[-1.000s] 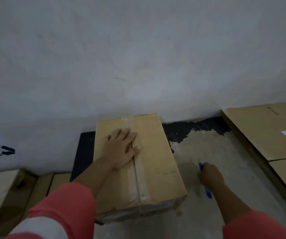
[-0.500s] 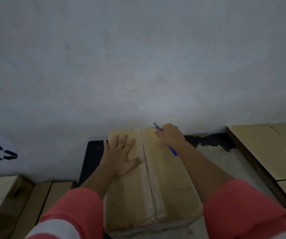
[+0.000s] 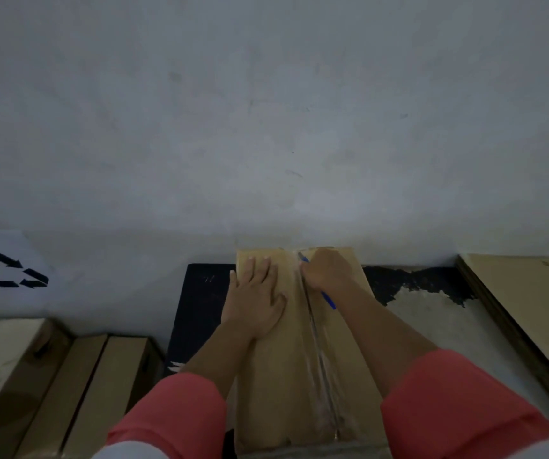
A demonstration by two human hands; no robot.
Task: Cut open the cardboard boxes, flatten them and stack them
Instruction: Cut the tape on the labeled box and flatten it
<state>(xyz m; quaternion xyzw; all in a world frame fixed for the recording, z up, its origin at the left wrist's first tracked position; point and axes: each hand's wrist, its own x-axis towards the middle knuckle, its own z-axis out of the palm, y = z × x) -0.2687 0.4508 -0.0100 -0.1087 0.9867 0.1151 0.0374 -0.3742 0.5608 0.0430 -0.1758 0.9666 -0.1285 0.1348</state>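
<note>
A sealed brown cardboard box [image 3: 279, 385] lies in front of me against the grey wall, with a strip of clear tape [image 3: 319, 352] running along its middle seam. My left hand [image 3: 254, 298] presses flat on the box top, left of the seam, fingers straight. My right hand [image 3: 324, 271] grips a blue-handled cutter [image 3: 327, 299] at the far end of the seam, its tip touching the tape near the wall.
A stack of flattened cardboard [image 3: 525, 293] lies on the floor at the right. Several closed boxes [image 3: 67, 385] stand at the lower left. A dark mat [image 3: 200, 306] lies under the box's left side. A white sheet with a recycling symbol [image 3: 9, 270] hangs on the left wall.
My right hand lifted the cutter from the floor at the right and brought it to the far end of the box's taped seam. My left hand stayed pressed on the box top.
</note>
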